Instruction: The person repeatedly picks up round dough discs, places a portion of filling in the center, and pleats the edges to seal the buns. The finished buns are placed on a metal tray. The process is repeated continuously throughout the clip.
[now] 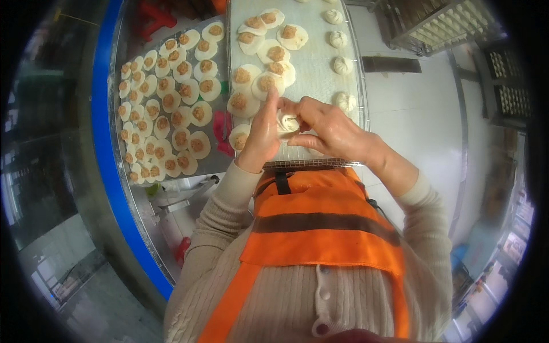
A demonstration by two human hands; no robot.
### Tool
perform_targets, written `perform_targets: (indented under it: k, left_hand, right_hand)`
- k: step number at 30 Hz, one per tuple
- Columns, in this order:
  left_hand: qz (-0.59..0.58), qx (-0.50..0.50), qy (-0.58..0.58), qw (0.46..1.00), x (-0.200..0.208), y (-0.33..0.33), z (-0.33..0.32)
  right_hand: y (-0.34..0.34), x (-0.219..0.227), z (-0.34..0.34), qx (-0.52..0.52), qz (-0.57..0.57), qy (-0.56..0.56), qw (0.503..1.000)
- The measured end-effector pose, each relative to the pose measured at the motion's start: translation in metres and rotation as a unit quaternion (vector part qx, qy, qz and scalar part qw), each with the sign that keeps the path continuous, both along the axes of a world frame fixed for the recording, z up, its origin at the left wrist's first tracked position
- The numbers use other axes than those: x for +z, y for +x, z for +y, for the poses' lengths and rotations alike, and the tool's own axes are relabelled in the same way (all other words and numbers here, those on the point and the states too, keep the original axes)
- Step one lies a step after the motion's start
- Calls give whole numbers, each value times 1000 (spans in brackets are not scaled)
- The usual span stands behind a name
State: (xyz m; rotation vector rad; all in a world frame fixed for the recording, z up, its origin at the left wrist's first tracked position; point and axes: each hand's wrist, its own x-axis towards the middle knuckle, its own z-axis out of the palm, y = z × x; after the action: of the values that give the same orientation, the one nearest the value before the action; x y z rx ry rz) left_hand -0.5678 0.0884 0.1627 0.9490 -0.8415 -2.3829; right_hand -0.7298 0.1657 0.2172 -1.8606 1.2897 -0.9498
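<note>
Between my two hands sits a pleated bun (pixel 287 123), its white dough gathered into folds at the top. My left hand (pixel 263 132) cups it from the left side, fingers pointing away from me. From the right, the fingers and thumb of my right hand (pixel 329 127) close around its edge; the fingertips are partly hidden. Under and beyond my hands lies a mesh-edged tray (pixel 314 68). Flat dough rounds topped with brown filling (pixel 242 75) cover its left part, some overlapping. Along its right side stands a row of finished pleated buns (pixel 343 66).
Left of the tray, a metal table (pixel 220 157) bears many more filled dough rounds (pixel 180 137). A pink object (pixel 222 132) lies between table and tray. A blue edge (pixel 106 114) runs along the far left. Racks holding trays of buns (pixel 443 31) stand at the upper right.
</note>
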Motion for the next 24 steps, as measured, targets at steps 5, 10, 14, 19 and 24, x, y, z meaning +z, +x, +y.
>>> perform_targets:
  k: [5,10,14,19,24]
  left_hand:
    - [-35,69,-86,993,-6,-6,7]
    - [-141,189,-324,916,-17,-12,12]
    - [-155,211,-401,878,-15,-14,16]
    - [-44,175,-190,965,-7,-17,18]
    - [4,128,-29,991,-6,-18,18]
  right_hand:
    - [5,-4,-7,1,75,-72,995]
    - [20,-6,5,-204,-55,97,973]
    - [28,-14,7,-195,-5,-19,981]
    - [20,-18,3,-165,25,-17,986]
    - [-3,-14,6,-42,56,-39,997]
